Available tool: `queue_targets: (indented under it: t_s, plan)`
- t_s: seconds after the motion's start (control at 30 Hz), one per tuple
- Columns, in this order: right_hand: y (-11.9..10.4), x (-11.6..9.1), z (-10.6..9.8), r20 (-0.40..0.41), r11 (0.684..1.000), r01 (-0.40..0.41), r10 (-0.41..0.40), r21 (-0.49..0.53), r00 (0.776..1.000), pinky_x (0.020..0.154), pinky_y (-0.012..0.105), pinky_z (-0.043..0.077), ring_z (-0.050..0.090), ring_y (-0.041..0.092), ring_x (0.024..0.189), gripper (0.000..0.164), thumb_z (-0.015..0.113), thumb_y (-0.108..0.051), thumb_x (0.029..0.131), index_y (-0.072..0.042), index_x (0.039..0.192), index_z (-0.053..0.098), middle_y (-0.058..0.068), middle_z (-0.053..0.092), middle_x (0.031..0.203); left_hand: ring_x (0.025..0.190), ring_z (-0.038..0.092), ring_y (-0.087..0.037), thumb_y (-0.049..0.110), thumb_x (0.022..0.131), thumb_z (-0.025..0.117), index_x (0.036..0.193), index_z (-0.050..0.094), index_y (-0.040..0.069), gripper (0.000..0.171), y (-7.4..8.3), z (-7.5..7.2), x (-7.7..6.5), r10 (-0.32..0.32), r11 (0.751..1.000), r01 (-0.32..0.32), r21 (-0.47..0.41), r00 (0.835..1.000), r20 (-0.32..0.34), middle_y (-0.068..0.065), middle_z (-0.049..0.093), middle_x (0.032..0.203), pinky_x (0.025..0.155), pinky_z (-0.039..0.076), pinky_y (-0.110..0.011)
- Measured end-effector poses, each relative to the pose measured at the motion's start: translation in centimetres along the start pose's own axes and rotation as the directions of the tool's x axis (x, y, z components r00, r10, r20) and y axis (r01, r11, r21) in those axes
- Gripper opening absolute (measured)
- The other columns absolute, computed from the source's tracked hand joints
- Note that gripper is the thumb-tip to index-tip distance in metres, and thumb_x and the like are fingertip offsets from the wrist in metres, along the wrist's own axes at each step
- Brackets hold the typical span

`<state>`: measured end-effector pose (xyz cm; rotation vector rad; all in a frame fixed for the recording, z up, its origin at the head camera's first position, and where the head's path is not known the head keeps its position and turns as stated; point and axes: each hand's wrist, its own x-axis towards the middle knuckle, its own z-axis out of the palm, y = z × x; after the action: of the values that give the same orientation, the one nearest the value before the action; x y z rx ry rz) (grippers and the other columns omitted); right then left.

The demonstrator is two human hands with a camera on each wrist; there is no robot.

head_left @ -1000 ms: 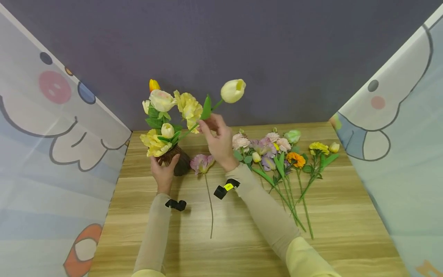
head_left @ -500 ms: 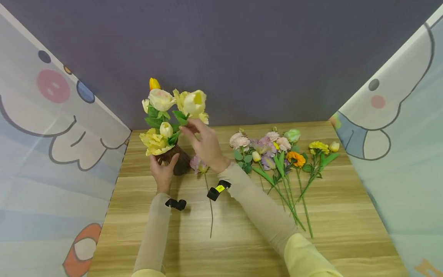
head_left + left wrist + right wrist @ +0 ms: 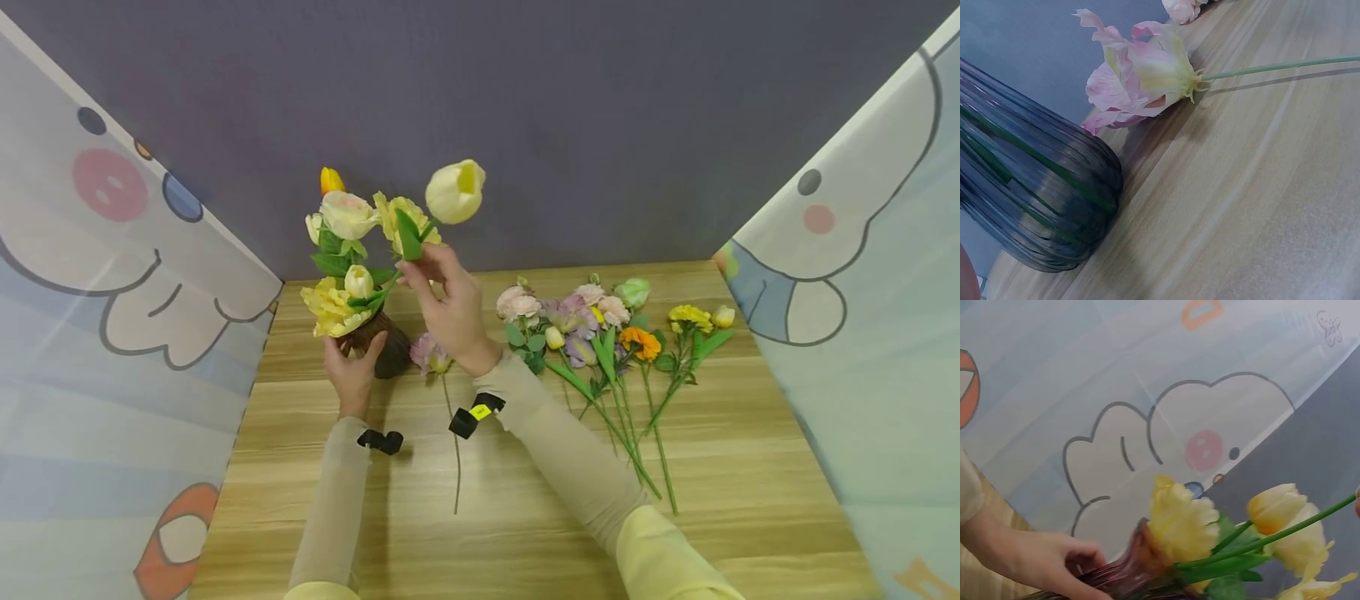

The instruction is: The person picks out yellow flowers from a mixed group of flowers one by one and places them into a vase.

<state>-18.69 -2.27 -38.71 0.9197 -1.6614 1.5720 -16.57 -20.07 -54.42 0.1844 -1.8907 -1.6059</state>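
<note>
My left hand holds the neck of a dark ribbed glass vase, which leans in the head view; green stems show through its glass in the left wrist view. Out of its mouth rise a yellow ruffled flower, a white rose-like bloom, small pale tulips and an orange-yellow tulip. Between thumb and fingers my right hand pinches the stem of a large cream tulip. That stem runs down to the vase mouth in the right wrist view.
A pink-purple flower lies right of the vase, its long stem toward me. Further right lie pink blooms, an orange flower and a yellow one on the wooden table. A grey wall stands behind.
The right hand has moved left, closer to the vase, with the cream tulip. The bloom swung left and down, then back up and right. My left hand keeps its hold on the vase.
</note>
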Motion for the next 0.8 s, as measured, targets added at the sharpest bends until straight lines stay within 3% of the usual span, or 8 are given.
queue_targets:
  t_s: [0.13,0.23,0.3,0.47,0.53,0.8]
  plan:
    - [0.5,-0.9,0.6,0.081,0.991,-0.095,0.103,-0.099,0.991,0.079,0.022,0.056,0.072,0.027,0.083,0.024,0.068,0.004,0.096,0.006,0.118,0.061,0.018,0.073,0.096,0.108,0.057,-0.014,0.007,0.081,0.087,0.139,0.054,0.0,0.067,-0.1,0.0,0.0,-0.006,1.0,0.006,0.006,1.0,0.004,-0.007,0.062,0.122,0.094,0.047,-0.031]
    - [1.1,-2.1,1.3,0.174,0.972,-0.15,0.182,-0.179,0.968,0.08,0.019,0.055,0.073,0.024,0.086,0.021,0.07,-0.001,0.097,0.003,0.116,0.064,0.015,0.074,0.097,0.11,0.057,-0.014,0.008,0.081,0.087,0.14,0.054,0.004,0.067,-0.2,0.0,0.0,-0.008,1.0,0.008,-0.002,1.0,0.005,-0.007,0.062,0.125,0.095,0.047,-0.031]
    - [1.7,-3.3,1.7,0.241,0.949,-0.21,0.266,-0.235,0.933,0.081,0.02,0.056,0.072,0.022,0.088,0.017,0.069,-0.007,0.099,0.001,0.114,0.067,0.013,0.074,0.098,0.111,0.057,-0.013,0.008,0.081,0.087,0.141,0.055,0.006,0.067,-0.2,0.0,0.0,-0.011,1.0,0.011,-0.007,1.0,0.005,-0.007,0.062,0.127,0.095,0.047,-0.032]
    - [2.9,-6.7,2.5,0.342,0.867,-0.381,0.482,-0.322,0.807,0.082,0.029,0.058,0.072,0.021,0.092,0.027,0.062,-0.021,0.106,-0.004,0.126,0.064,0.009,0.073,0.104,0.111,0.056,-0.008,0.006,0.083,0.085,0.14,0.053,0.0,0.065,-0.1,-0.1,-0.1,-0.02,1.0,0.02,-0.01,1.0,0.013,-0.007,0.061,0.127,0.097,0.046,-0.037]
    - [3.2,-7.8,2.5,0.358,0.853,-0.417,0.513,-0.313,0.78,0.082,0.03,0.059,0.072,0.022,0.093,0.032,0.06,-0.022,0.106,-0.004,0.133,0.06,0.01,0.073,0.108,0.11,0.055,-0.007,0.006,0.083,0.084,0.139,0.053,-0.003,0.065,0.0,0.0,-0.1,-0.022,1.0,0.022,-0.006,1.0,0.014,-0.006,0.06,0.126,0.098,0.047,-0.04]
    - [4.0,-12.3,0.3,0.397,0.845,-0.451,0.534,-0.288,0.746,0.079,0.021,0.056,0.07,0.021,0.09,0.029,0.062,-0.012,0.105,0.002,0.13,0.062,0.012,0.072,0.106,0.109,0.055,-0.01,0.006,0.082,0.085,0.137,0.054,-0.002,0.064,0.2,0.1,0.0,-0.019,1.0,0.019,-0.013,1.0,0.004,-0.004,0.06,0.121,0.098,0.046,-0.039]
